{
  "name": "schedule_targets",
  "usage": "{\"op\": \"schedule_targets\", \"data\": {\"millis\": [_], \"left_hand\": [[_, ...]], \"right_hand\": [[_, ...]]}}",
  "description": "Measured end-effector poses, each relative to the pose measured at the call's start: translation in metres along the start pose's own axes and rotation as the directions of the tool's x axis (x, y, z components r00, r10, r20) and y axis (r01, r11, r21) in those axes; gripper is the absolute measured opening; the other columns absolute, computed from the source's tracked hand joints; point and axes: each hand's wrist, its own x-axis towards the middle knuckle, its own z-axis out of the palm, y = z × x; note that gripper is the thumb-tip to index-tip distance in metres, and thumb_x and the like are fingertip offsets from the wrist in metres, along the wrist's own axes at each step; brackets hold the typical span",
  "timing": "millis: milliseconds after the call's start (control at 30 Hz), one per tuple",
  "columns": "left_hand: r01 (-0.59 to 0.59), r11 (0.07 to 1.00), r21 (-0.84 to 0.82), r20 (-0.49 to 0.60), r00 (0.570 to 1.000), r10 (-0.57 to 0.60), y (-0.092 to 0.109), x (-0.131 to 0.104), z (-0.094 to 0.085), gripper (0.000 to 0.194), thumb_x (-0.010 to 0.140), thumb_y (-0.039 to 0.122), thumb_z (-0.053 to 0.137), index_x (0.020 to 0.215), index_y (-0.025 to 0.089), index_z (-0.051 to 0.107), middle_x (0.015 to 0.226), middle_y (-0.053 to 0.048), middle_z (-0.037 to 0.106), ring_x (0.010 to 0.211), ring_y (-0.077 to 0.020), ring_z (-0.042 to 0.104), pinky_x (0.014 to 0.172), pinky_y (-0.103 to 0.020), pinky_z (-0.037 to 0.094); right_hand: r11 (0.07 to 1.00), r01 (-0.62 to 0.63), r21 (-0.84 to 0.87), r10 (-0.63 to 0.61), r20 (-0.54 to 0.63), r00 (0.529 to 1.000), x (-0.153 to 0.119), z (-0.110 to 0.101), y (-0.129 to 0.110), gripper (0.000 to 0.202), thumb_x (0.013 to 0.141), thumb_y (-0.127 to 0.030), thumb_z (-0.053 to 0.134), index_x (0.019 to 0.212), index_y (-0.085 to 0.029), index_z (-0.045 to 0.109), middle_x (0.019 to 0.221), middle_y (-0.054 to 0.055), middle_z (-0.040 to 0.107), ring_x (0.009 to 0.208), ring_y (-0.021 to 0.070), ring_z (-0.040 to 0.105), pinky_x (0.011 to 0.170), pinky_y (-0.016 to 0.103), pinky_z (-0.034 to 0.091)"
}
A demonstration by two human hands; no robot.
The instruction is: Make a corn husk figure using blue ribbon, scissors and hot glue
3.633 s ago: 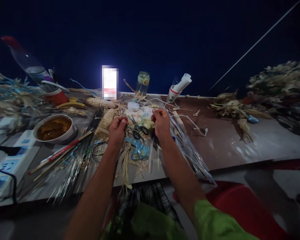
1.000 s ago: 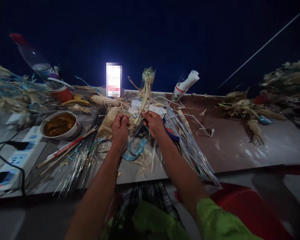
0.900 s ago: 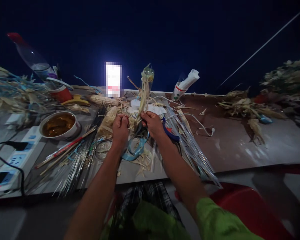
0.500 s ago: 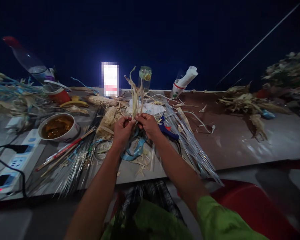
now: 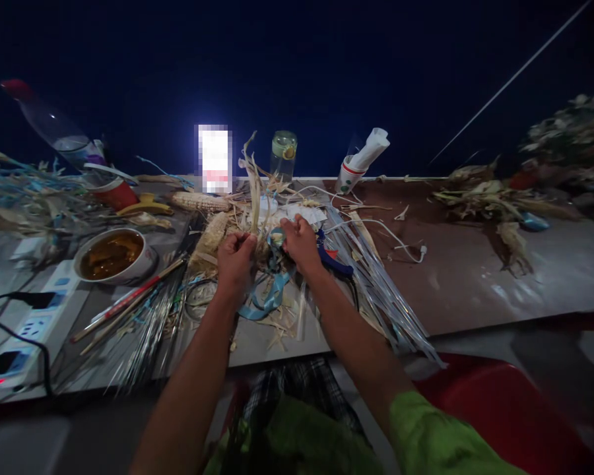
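Near the middle of the cluttered table, my left hand (image 5: 236, 258) pinches the lower end of a bundle of dry husk strips (image 5: 252, 188), which stands upright above the fingers. To its right, my right hand (image 5: 299, 241) is closed at a light blue ribbon (image 5: 276, 239), whose loop shows beside the fingertips. More of the ribbon curls down onto the table between my wrists. The two hands are a little apart. Left of my left hand lie corn cobs (image 5: 218, 231), and a blue-handled tool (image 5: 335, 262) lies right of my right hand.
A bowl of brown liquid (image 5: 111, 254), a power strip (image 5: 34, 323) and thin wires (image 5: 153, 330) are on the left. Clear rods (image 5: 381, 284) and a white cable (image 5: 396, 244) lie on the right. Behind stand a bright screen (image 5: 214, 158), a jar (image 5: 283, 155) and a cup (image 5: 349, 177).
My hands have come apart. The left, with the husk bundle, has shifted left; the right has moved slightly right and up, and a ribbon loop now shows by its fingers.
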Motion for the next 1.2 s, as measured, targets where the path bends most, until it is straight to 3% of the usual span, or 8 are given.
{"op": "schedule_targets", "data": {"millis": [67, 133, 267, 367, 600, 733, 967, 1200], "left_hand": [[0.002, 1.0, 0.02, -0.003, 1.0, -0.002, 0.002, -0.001, 0.001, 0.016, 0.063, 0.024, 0.066, 0.066, 0.015, 0.053, 0.057, 0.005, 0.047, 0.052, -0.0052, 0.04, 0.05, -0.018, 0.033], [0.009, 0.999, 0.035, 0.0, 1.0, -0.009, 0.003, -0.001, 0.001, 0.016, 0.063, 0.023, 0.066, 0.066, 0.015, 0.053, 0.057, 0.005, 0.047, 0.052, -0.0054, 0.04, 0.049, -0.018, 0.033], [0.016, 0.999, 0.039, 0.04, 0.999, -0.018, 0.002, -0.003, 0.002, 0.018, 0.062, 0.025, 0.068, 0.065, 0.016, 0.053, 0.057, 0.004, 0.05, 0.051, -0.0059, 0.041, 0.048, -0.018, 0.033], [0.014, 1.0, 0.016, 0.057, 0.998, -0.015, 0.001, -0.004, 0.002, 0.02, 0.061, 0.027, 0.069, 0.067, 0.016, 0.053, 0.058, 0.004, 0.05, 0.051, -0.0058, 0.043, 0.049, -0.019, 0.034], [0.008, 0.999, 0.038, 0.07, 0.997, -0.01, 0.001, -0.004, 0.001, 0.017, 0.063, 0.025, 0.068, 0.066, 0.016, 0.054, 0.055, 0.005, 0.049, 0.048, -0.0059, 0.04, 0.047, -0.019, 0.033], [-0.031, 0.991, 0.127, 0.1, 0.995, 0.019, 0.002, -0.007, 0.003, 0.014, 0.063, 0.023, 0.068, 0.063, 0.016, 0.056, 0.052, 0.004, 0.048, 0.046, -0.0064, 0.037, 0.044, -0.02, 0.03], [-0.141, 0.964, 0.226, 0.081, 0.989, 0.125, -0.007, -0.002, 0.0, 0.014, 0.067, 0.025, 0.065, 0.059, 0.016, 0.057, 0.052, 0.003, 0.046, 0.048, -0.0071, 0.036, 0.045, -0.02, 0.028], [-0.1, 0.963, 0.249, 0.087, 0.993, 0.081, -0.005, -0.005, -0.001, 0.018, 0.072, 0.029, 0.061, 0.06, 0.017, 0.054, 0.05, 0.004, 0.043, 0.043, -0.0066, 0.033, 0.042, -0.02, 0.027]], "right_hand": [[0.993, 0.086, -0.078, -0.09, -0.045, 0.995, -0.002, 0.0, -0.002, 0.041, 0.073, -0.045, 0.057, 0.104, -0.018, 0.054, 0.08, 0.001, 0.057, 0.06, 0.008, 0.048, 0.053, 0.02, 0.036], [0.985, 0.123, -0.121, -0.125, -0.007, 0.992, -0.006, 0.003, -0.005, 0.036, 0.073, -0.043, 0.058, 0.099, -0.019, 0.057, 0.082, 0.001, 0.058, 0.065, 0.0093, 0.05, 0.056, 0.021, 0.037], [0.986, 0.107, -0.127, -0.083, 0.178, 0.98, -0.013, 0.011, -0.006, 0.025, 0.071, -0.043, 0.06, 0.074, -0.018, 0.058, 0.061, -0.004, 0.05, 0.058, 0.0086, 0.044, 0.053, 0.02, 0.034], [0.998, 0.033, -0.058, -0.021, 0.189, 0.982, -0.014, 0.012, -0.004, 0.031, 0.07, -0.044, 0.061, 0.06, -0.017, 0.05, 0.05, -0.007, 0.04, 0.05, 0.0064, 0.036, 0.049, 0.02, 0.029], [0.978, -0.102, 0.182, 0.058, 0.233, 0.971, -0.015, 0.011, -0.008, 0.03, 0.065, -0.045, 0.064, 0.072, -0.018, 0.053, 0.063, -0.006, 0.049, 0.049, 0.0044, 0.039, 0.048, 0.019, 0.029], [0.988, -0.036, 0.15, 0.006, 0.197, 0.98, -0.016, 0.014, -0.008, 0.03, 0.065, -0.044, 0.064, 0.073, -0.017, 0.055, 0.062, -0.006, 0.049, 0.052, 0.0048, 0.037, 0.049, 0.019, 0.03], [0.994, -0.033, 0.106, 0.02, 0.123, 0.992, -0.014, 0.014, -0.002, 0.027, 0.068, -0.043, 0.061, 0.066, -0.018, 0.051, 0.053, -0.008, 0.041, 0.045, 0.0048, 0.033, 0.045, 0.02, 0.025], [0.994, -0.012, 0.112, -0.005, 0.143, 0.99, -0.014, 0.013, -0.002, 0.025, 0.07, -0.042, 0.059, 0.07, -0.018, 0.053, 0.054, -0.008, 0.043, 0.044, 0.004, 0.036, 0.044, 0.019, 0.026]]}}
